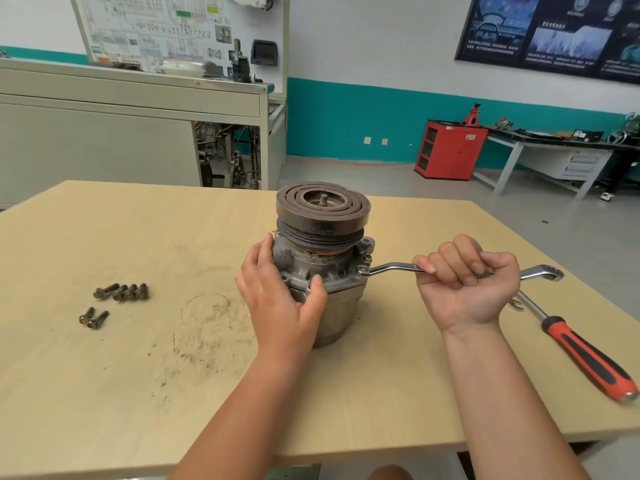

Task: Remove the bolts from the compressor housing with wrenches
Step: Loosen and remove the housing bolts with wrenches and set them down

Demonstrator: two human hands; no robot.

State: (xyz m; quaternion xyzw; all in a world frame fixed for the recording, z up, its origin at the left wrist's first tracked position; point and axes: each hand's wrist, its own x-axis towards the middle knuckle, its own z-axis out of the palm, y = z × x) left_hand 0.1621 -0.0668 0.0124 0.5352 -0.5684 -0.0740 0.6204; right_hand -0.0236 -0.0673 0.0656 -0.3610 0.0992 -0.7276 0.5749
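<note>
1. A screwdriver (585, 355) with a red and black handle lies nearest, along the right edge of the tabletop (138, 375), its shaft running back toward the right hand.
2. Six loose bolts (121, 292) lie well apart from the work, near the left edge: four side by side and two just in front of them.
3. The left hand (277, 292) grips the compressor housing (341, 313) from its left side. The thumb is curled onto the near face of the flange, and the other fingers wrap round the far left of the casting.
4. The housing stands upright at about the middle of the tabletop, on its rear end, between the two hands.
5. The right hand (467, 282) is a closed fist, palm side up, with all fingers curled tight round the shank of the wrench (391, 268).
6. The wrench reaches left from the fist. Its ring end lies on the flange at the right of the housing, clear of the fingers of both hands.
7. The grooved pulley (322, 209) tops the housing, untouched by either hand.
8. A second wrench (540, 271) lies flat just behind the right fist.
9. Beyond the far edge stand a red cabinet (450, 150) and a wiring display board (180, 29).
</note>
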